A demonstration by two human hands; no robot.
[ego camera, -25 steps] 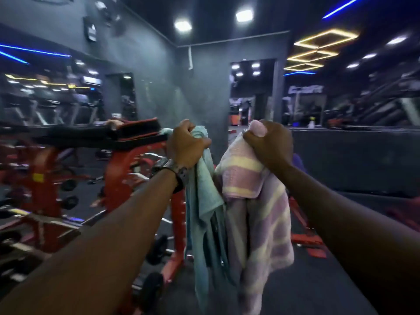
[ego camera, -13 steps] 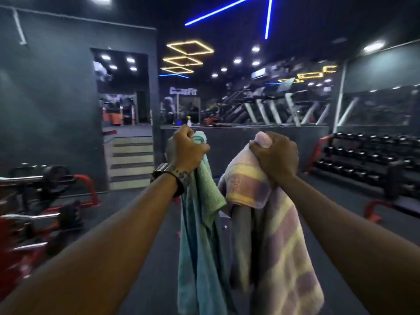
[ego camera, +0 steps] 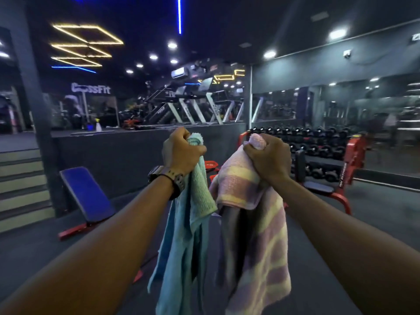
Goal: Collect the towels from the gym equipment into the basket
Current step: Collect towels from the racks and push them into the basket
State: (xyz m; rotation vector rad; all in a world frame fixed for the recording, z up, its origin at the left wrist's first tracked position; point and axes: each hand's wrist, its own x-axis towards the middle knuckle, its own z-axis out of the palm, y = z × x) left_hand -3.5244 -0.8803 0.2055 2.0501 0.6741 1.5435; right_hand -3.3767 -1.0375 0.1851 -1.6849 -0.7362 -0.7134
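- Currently the left hand (ego camera: 181, 151) is gripping a pale teal terry towel (ego camera: 184, 235) by its bunched top, fingers curled tight around it.
- Right hand (ego camera: 268, 159) is clenching a pink-and-yellow striped towel (ego camera: 256, 242) the same way, with a tuft poking out above the fist.
- Both towels are hanging straight down from the fists, long axes vertical, free ends pointing at the floor, side by side and nearly touching.
- Basket is not showing anywhere; which hand is nearer to it cannot be told.
- Blue padded bench (ego camera: 88, 196) is standing to the left, dumbbell rack (ego camera: 318, 151) to the right.
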